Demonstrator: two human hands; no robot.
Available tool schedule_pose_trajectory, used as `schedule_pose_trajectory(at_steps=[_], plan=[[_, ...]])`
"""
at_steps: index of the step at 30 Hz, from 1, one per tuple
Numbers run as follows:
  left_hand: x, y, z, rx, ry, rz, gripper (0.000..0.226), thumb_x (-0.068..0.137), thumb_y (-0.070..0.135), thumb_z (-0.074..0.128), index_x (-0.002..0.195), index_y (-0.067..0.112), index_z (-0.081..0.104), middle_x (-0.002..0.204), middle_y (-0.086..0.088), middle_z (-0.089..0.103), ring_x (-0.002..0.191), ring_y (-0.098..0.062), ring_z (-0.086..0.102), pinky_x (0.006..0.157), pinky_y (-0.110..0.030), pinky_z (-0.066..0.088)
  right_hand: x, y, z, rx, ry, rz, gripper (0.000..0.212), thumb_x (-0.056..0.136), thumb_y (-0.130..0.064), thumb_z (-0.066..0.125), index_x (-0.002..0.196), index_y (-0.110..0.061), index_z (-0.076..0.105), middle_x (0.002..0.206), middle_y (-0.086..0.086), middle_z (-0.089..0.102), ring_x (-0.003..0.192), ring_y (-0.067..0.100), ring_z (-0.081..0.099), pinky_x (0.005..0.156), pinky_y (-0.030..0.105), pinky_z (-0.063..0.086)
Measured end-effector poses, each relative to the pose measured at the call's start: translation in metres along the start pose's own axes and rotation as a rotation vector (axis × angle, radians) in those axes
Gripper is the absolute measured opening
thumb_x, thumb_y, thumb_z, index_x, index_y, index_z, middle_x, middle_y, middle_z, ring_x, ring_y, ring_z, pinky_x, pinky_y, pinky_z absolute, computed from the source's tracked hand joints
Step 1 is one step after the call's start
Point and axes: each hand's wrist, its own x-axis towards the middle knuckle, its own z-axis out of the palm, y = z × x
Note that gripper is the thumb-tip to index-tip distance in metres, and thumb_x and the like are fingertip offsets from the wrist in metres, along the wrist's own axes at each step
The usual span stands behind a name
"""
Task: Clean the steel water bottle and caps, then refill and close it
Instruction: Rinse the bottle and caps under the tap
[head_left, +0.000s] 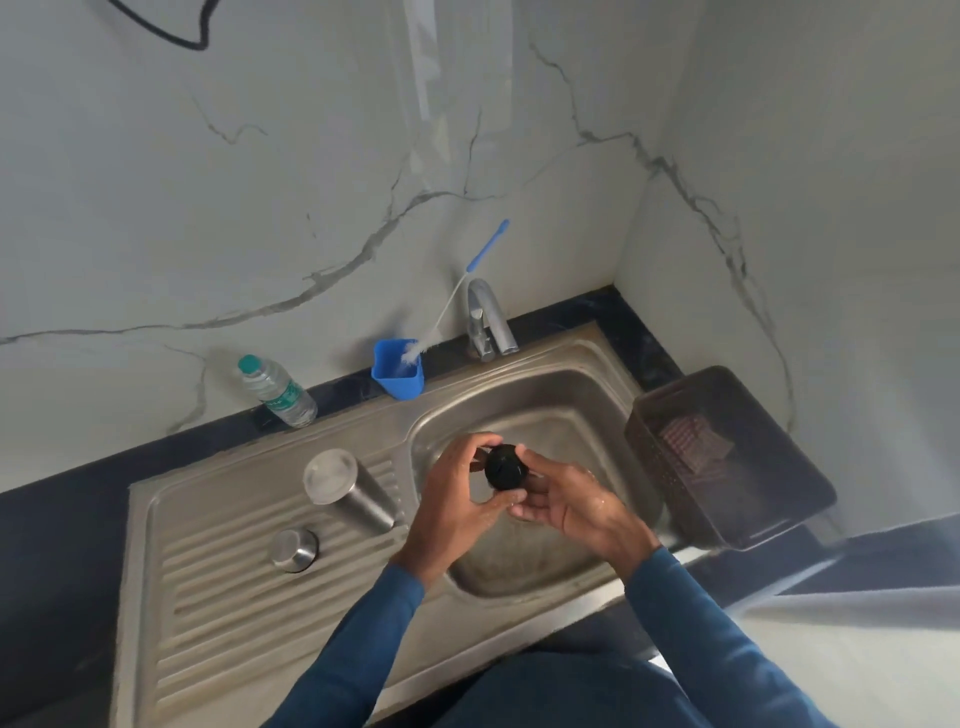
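Observation:
Over the sink basin (582, 395) both my hands hold a small black cap (505, 466). My left hand (457, 493) curls its fingers round the cap's left side. My right hand (566, 501) cups it from below and the right, wet with drops. The steel water bottle (353, 493) stands upside down on the ribbed drainboard (223, 587), left of the basin. A round steel cap (292, 550) sits on the drainboard in front of the bottle.
A blue cup (399, 375) with a bottle brush (457, 301) stands behind the sink beside the tap (488, 322). A clear plastic water bottle (278, 392) stands at the back left. A dark basket (727, 457) holding scrub pads sits right of the basin.

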Motion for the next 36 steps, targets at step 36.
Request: schedule_pose_trajectory(at_steps=[36], plan=[[0.171, -0.076, 0.029, 0.314, -0.044, -0.195, 0.049, 0.101, 0.022, 0.067, 0.146, 0.012, 0.050, 0.136, -0.007, 0.055, 0.123, -0.021, 0.056, 0.104, -0.034, 0.050, 0.106, -0.078, -0.051, 0.111, 0.115, -0.036, 0.045, 0.095, -0.024, 0.079, 0.134, -0.009, 0.064, 0.123, 0.029, 0.064, 0.085, 0.030, 0.073, 0.069, 0.030, 0.062]])
